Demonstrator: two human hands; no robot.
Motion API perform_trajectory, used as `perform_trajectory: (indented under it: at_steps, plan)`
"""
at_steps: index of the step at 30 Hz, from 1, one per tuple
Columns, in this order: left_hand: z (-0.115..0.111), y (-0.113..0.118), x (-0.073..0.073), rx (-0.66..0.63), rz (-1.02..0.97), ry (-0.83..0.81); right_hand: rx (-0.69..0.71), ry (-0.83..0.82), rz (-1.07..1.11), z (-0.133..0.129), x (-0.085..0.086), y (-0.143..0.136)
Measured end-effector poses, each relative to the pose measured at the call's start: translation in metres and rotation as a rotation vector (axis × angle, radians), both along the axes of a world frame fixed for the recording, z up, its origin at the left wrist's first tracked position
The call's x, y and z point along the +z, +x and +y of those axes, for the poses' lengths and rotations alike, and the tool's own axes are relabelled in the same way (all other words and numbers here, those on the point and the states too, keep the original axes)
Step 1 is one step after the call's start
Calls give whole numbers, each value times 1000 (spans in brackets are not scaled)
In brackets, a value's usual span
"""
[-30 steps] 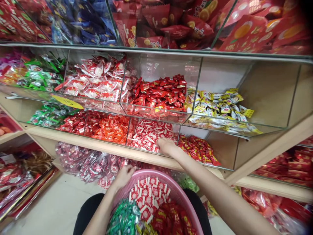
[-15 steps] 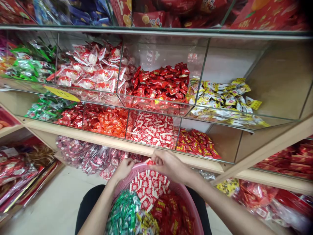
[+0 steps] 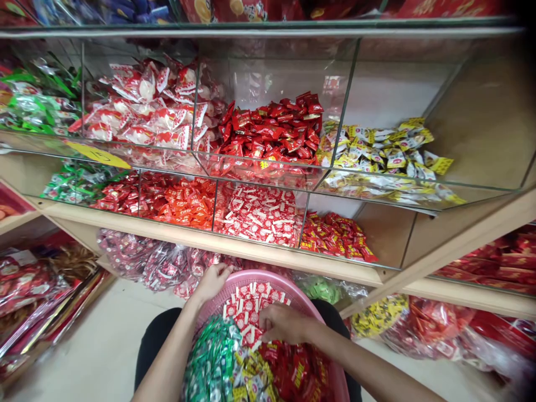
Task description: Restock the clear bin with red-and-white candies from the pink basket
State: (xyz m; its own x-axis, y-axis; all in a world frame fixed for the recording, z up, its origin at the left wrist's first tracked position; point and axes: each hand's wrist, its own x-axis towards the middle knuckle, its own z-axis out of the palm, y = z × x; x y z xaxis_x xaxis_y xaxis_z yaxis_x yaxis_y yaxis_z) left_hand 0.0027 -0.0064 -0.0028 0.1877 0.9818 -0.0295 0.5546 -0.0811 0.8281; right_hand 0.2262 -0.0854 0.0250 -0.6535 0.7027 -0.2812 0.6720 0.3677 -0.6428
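Observation:
A pink plastic basket point(image 3: 293, 286) stands between my knees. My left hand point(image 3: 215, 281) is closed at its far left rim, with the fingertips partly hidden there. My right hand point(image 3: 285, 322) reaches inside, fingers curled together low over the red-and-white wrapped candies point(image 3: 243, 307); whatever they pinch is hidden. Green wrapped candies point(image 3: 213, 357) fill the basket's left side. Yellow wrapped candies point(image 3: 253, 377) lie in the near middle, and dark red ones point(image 3: 299, 368) on the right, just below my right hand.
Ahead stands a wooden shelf point(image 3: 201, 237) with clear-walled compartments of sorted candies. Among them are red-and-white candies point(image 3: 263, 215), red packets point(image 3: 272, 131) and yellow-white ones point(image 3: 385, 148). Bagged candies point(image 3: 163, 265) lie beneath the shelf. A yellow price tag point(image 3: 98, 155) hangs at left.
My right hand has moved from the basket's far rim, where it pinched a red-and-white candy, down inside over the candies. My left hand stays by the rim. The camera view has shifted slightly.

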Motion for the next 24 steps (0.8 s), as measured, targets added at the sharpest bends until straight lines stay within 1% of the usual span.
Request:
perform_trajectory:
  at_steps: [6,10,12,14,16,17,19,21,23,24]
  plan:
    - [1,0,-1,-11,-7,-6,55,50,-74,0,-6,-3]
    - [1,0,0,-9,-12,-16,-1,83,-147,-1,-8,-2]
    - [0,0,0,-8,-10,-18,-48,111,-205,-3,-4,-3]
    - [0,1,1,-2,-8,-18,-78,149,-254,-4,5,-3]
    - [0,1,3,3,-15,-17,-95,210,-263,-5,23,-3]
    - [0,2,3,2,-18,-18,-101,252,-246,-4,35,-3]
    - [0,2,4,-4,-18,-22,-113,341,-190,0,64,-2]
    - [1,2,5,-7,-15,-24,-128,428,-121,10,98,-1]
    - [2,1,4,-12,-12,-25,-175,524,-82,25,129,1]
    - [2,1,3,-17,-11,-24,-213,591,-89,35,142,2]
